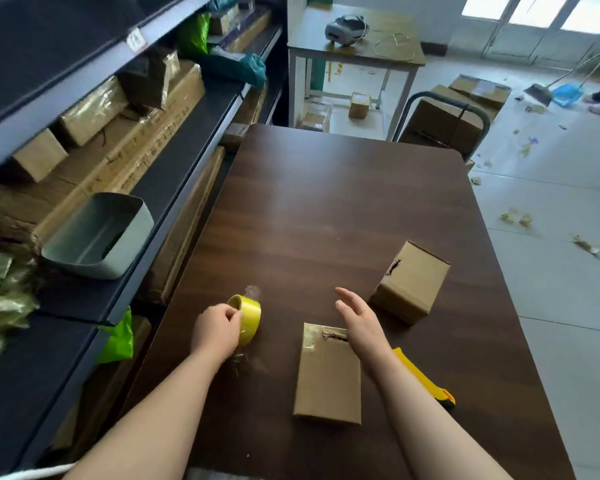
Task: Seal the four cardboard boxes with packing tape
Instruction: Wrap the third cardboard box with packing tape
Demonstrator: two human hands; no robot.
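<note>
Cardboard boxes, two in view on the dark table (326, 202): the near box (328, 379) lay flat just below my right hand (357, 320), and the far box (411, 282) sat tipped at an angle beyond it. My left hand (217, 330) curled round the yellow tape roll (248, 320), its fingers pinching at the rim. My right hand was spread, fingers straight, holding nothing. Risks, as I judged them: the clear tail (252, 292) above the roll could fold and stick to itself. With no hand pressing it, the near box could slide once tape was pulled. The yellow knife (426, 379) beside my right forearm could be knocked.
</note>
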